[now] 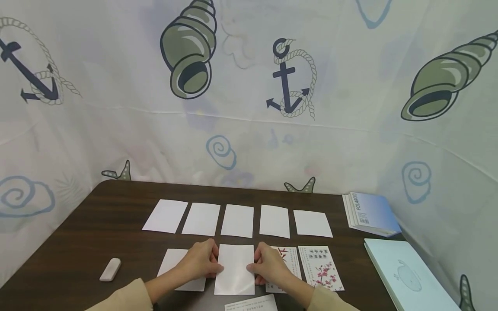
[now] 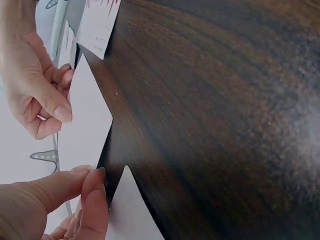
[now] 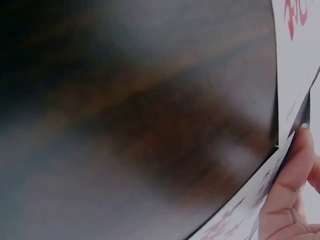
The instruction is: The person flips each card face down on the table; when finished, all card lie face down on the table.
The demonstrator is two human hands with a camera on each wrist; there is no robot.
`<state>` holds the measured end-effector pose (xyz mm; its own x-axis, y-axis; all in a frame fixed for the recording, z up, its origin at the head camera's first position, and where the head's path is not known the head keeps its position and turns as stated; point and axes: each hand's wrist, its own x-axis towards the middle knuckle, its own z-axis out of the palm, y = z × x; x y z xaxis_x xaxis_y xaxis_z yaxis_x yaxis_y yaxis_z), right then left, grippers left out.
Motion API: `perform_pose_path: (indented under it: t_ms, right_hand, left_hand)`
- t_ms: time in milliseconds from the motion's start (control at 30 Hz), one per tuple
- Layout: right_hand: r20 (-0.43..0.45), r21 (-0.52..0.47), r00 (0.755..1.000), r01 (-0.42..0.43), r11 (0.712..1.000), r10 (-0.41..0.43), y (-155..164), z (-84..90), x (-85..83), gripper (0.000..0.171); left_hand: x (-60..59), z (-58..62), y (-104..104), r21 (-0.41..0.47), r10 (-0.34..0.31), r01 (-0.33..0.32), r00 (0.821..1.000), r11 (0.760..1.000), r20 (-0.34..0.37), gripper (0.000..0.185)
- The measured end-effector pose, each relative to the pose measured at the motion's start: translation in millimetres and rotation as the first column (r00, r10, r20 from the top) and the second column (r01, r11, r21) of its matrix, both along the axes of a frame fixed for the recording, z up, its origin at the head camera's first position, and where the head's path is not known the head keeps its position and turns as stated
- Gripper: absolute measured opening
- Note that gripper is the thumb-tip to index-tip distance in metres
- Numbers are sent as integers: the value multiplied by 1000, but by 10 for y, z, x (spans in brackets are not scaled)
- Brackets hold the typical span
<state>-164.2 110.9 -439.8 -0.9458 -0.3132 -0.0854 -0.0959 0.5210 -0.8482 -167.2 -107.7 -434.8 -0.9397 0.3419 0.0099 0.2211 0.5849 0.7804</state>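
Note:
In the head view a blank white card (image 1: 234, 270) is held between both hands at the front middle of the table. My left hand (image 1: 200, 261) pinches its left edge and my right hand (image 1: 272, 268) pinches its right edge. Thumbs and fingertips grip the white card (image 2: 87, 112) in the left wrist view too. Left of it lies another blank card (image 1: 175, 261), partly behind the left hand. Two cards printed with red blossoms lie to the right, the nearer one (image 1: 285, 257) partly covered by the right hand. A printed slip (image 1: 250, 304) shows at the bottom edge.
Beyond the hands runs a row of several blank cards (image 1: 237, 220). A white eraser-like block (image 1: 110, 270) sits at left. On the right are a stack of blue-and-white Polaroid-labelled booklets (image 1: 373, 214) and a pale thick book (image 1: 408, 272). A patterned curtain hangs behind the dark table (image 1: 128, 246).

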Motion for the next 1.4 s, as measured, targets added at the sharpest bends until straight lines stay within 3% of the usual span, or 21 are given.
perform_pose_path:
  t_ms: [333,500,733,967,1167,1400]
  right_hand:
    - [-9,86,1000,-26,996,27,-19,37,-31,25]
    - [-12,48,1000,-27,998,28,59,59,-80,23]
    - [-55,-31,994,93,995,-95,536,129,-198,23]
    - [-112,145,984,152,978,-137,920,55,-229,30]
    - [-194,271,977,144,952,-93,965,46,-257,32]
    - [-187,326,977,160,932,-102,963,50,-289,37]
  left_hand:
    - [-17,48,34,-82,2,2,999,997,47,30]
    - [-30,47,50,-84,-15,20,998,996,54,29]
    - [-36,29,41,-69,-19,23,999,997,50,29]
    - [-43,46,14,-73,-1,5,998,997,65,31]
    - [-67,79,17,-79,1,8,995,997,101,31]
    - [-205,170,99,-34,-42,46,994,998,105,23]
